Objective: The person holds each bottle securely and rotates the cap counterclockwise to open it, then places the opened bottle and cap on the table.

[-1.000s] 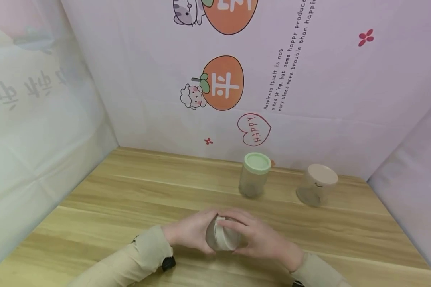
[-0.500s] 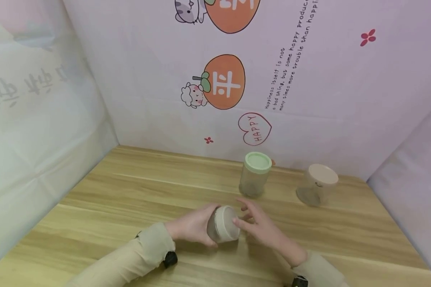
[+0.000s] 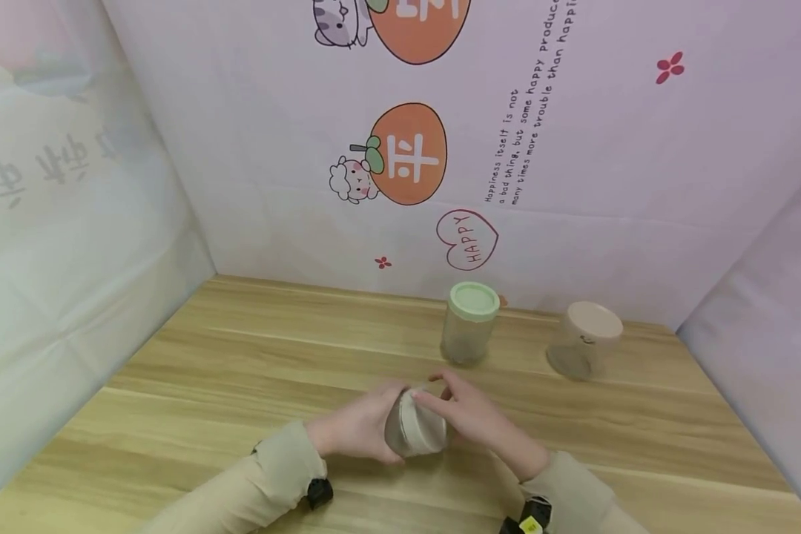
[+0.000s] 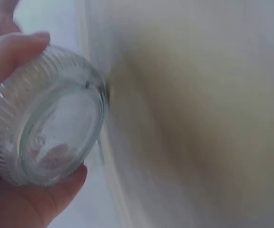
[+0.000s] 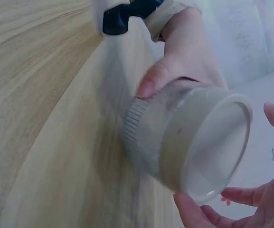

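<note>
My left hand (image 3: 355, 429) grips a small glass jar (image 3: 394, 430) with an off-white lid (image 3: 424, 432), tilted so the lid faces right. The left wrist view shows the ribbed clear glass and round base of the jar (image 4: 61, 130), with fingers and thumb on opposite sides. My right hand (image 3: 475, 417) is at the lid end. In the right wrist view, its spread fingers lie by the edge of the lid (image 5: 218, 147), and one fingertip (image 5: 186, 204) appears to touch it. The thumb stands apart from the lid there.
A jar with a green lid (image 3: 474, 300) stands upright toward the back of the wooden table (image 3: 240, 356). To its right is a clear jar with a pale pinkish lid (image 3: 594, 320). Printed cloth walls (image 3: 274, 222) enclose the table at the back and both sides.
A second ago my right hand's fingers lay around the lid. They drew away to the right, and now one finger is back over the lid. My left hand keeps holding the jar.
</note>
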Motion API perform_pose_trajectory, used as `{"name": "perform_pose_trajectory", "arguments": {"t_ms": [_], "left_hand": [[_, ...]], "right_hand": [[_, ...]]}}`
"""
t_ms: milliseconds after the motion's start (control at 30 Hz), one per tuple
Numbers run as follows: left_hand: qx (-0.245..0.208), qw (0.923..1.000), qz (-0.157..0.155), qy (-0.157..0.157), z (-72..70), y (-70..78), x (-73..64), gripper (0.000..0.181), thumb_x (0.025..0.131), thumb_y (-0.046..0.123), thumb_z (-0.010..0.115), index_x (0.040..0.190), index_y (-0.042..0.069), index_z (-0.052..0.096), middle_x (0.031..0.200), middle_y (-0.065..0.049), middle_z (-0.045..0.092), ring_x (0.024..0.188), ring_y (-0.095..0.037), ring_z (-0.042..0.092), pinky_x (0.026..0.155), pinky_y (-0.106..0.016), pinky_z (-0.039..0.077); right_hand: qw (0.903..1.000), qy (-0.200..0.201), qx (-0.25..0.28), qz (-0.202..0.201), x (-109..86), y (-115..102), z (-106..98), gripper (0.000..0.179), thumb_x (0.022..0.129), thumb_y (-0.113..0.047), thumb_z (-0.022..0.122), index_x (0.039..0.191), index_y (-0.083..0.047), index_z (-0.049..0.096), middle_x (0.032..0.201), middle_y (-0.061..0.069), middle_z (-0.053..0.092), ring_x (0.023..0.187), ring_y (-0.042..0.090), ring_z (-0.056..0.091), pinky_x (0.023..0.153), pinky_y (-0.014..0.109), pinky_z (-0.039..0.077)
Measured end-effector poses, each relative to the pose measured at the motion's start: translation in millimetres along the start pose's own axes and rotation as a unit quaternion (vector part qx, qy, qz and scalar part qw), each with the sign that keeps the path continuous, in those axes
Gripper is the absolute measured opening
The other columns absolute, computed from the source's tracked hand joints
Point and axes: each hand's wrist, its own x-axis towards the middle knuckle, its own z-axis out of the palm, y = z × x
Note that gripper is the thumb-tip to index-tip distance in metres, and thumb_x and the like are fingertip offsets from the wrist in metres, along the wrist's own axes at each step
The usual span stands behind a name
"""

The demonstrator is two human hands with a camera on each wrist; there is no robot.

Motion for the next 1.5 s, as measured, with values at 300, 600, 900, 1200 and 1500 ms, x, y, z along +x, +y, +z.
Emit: {"name": "perform_pose_trajectory", "arguments": {"t_ms": [300,600,900,1200,1500], "left_hand": [[-0.001,0.9998,0.014,0.014,6.1,6.5,-2.2,0.088,0.061,0.014,0.087,0.13,-0.003,0.036,0.124,-0.011,0.046,0.111,-0.022,0.048,0.097,-0.032,0.045],[0.017,0.9995,0.026,0.006,5.6,8.9,0.2,0.087,0.06,0.013,0.087,0.13,-0.002,0.038,0.124,-0.012,0.047,0.11,-0.021,0.05,0.095,-0.029,0.047],[0.005,0.9997,0.025,0.003,5.2,11.3,2.5,0.086,0.059,0.012,0.088,0.129,-0.001,0.04,0.123,-0.01,0.047,0.11,-0.02,0.049,0.094,-0.028,0.046],[-0.021,0.9997,0.009,0.0,6.7,7.5,1.0,0.09,0.057,0.012,0.088,0.132,0.004,0.039,0.124,-0.007,0.047,0.11,-0.018,0.047,0.095,-0.029,0.045],[-0.001,0.9987,0.051,0.006,7.0,6.2,5.7,0.088,0.054,0.009,0.087,0.129,0.001,0.042,0.123,-0.011,0.05,0.11,-0.02,0.048,0.096,-0.029,0.046]], "right_hand": [[0.998,0.012,-0.056,-0.029,-3.3,-0.3,2.6,0.056,0.082,-0.044,0.067,0.119,-0.004,0.052,0.079,0.008,0.056,0.06,0.018,0.054,0.046,0.029,0.046],[0.9936,0.01,-0.08,-0.078,-3.7,5.9,0.6,0.046,0.077,-0.041,0.074,0.101,-0.007,0.054,0.083,0.005,0.057,0.073,0.016,0.052,0.056,0.028,0.044],[0.9855,0.033,-0.094,-0.138,-8.3,14.0,2.4,0.045,0.074,-0.036,0.079,0.097,-0.009,0.052,0.094,0.008,0.053,0.084,0.018,0.05,0.064,0.028,0.045],[0.9727,0.037,-0.101,-0.206,-10.3,23.1,7.0,0.052,0.066,-0.029,0.085,0.104,-0.01,0.055,0.101,0.007,0.046,0.097,0.024,0.051,0.072,0.035,0.052],[0.937,0.047,-0.132,-0.32,-8.7,42.3,2.7,0.064,0.062,-0.027,0.088,0.116,-0.01,0.057,0.099,0.004,0.04,0.092,0.017,0.046,0.066,0.024,0.052]]}}
